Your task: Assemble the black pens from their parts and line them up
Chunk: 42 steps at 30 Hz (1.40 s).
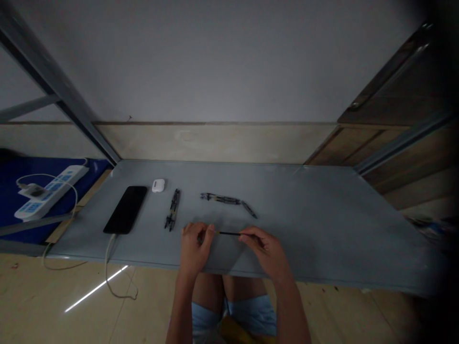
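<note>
A thin dark pen refill (229, 233) stretches level between my two hands, over the front part of the grey table. Its left, yellowish end is pinched by my left hand (196, 242), whose palm side is hidden. The fingers of my right hand (263, 248) close on the other end. Beyond my hands, several dark pens (220, 198) lie in a row, with a single pen piece (249, 209) slanting at their right end. Another small bundle of pens (172, 210) rests to the left of my left hand.
On the left of the grey table (322, 215) are a black phone (126, 210) with a white cable (106, 258) and a white earphone case (158, 185). A power strip (53, 191) sits on a blue surface at far left. Metal posts rise at both table ends.
</note>
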### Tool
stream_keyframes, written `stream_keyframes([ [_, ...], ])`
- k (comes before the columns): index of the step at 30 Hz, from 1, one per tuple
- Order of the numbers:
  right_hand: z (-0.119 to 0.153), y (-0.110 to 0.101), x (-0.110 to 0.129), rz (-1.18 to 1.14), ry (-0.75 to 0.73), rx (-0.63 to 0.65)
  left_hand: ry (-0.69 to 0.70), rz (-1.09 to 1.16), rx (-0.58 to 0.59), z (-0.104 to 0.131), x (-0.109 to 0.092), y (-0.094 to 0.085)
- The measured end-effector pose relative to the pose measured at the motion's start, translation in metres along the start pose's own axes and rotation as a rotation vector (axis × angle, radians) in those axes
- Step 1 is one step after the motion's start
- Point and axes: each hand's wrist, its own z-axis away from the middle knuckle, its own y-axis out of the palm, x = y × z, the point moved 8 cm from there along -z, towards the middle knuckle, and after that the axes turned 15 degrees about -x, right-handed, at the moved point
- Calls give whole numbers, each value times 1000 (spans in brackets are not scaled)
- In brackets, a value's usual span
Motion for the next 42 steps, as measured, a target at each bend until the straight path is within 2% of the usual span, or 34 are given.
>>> stream_keyframes([
  [20,4,-3,0,-21,13,28,56,-94,18,2,-8,6],
  [42,0,-8,0,-34,-11,-5,17,-97,28,3,-3,10],
])
